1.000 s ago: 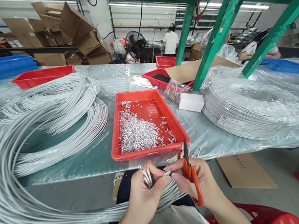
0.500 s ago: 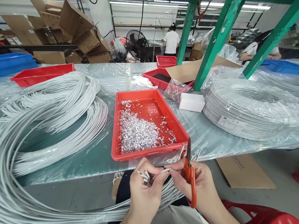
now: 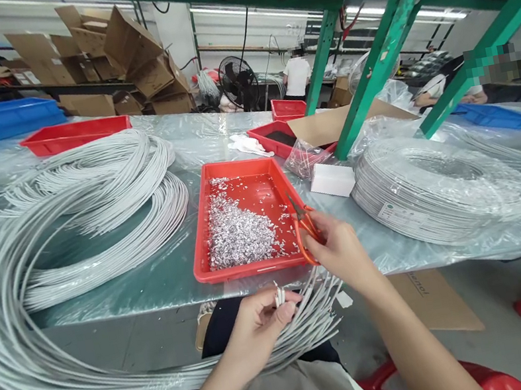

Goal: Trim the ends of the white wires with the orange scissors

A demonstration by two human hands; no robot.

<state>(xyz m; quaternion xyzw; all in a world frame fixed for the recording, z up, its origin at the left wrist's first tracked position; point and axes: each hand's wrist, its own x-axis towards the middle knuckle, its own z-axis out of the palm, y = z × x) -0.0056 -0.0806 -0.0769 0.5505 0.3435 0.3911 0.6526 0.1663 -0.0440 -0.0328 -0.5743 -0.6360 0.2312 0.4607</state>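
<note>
My left hand [image 3: 259, 330] is closed on the pale ends of a few grey cables [image 3: 281, 295], which poke up above its thumb. Below and beside it, a loose bundle of grey cables [image 3: 313, 320] lies across my lap with its ends fanned to the right. My right hand [image 3: 344, 251] grips scissors with orange handles [image 3: 302, 241]. Their dark blades point up and away, over the right side of a red tray [image 3: 248, 270]. Many small shiny silver pieces [image 3: 239, 229] are heaped in that tray, mostly toward its left and front.
Large coils of grey cable [image 3: 115, 261] cover the table's left side. A wrapped cable coil [image 3: 441, 190] and a white box [image 3: 332, 179] stand on the right. Green frame posts [image 3: 368, 61] rise behind them. A red stool [image 3: 489, 376] is below. Two people are farther back.
My right hand has moved up and forward from beside my left hand to the tray, carrying the scissors. My left hand has stayed low, and its cable ends now point upward.
</note>
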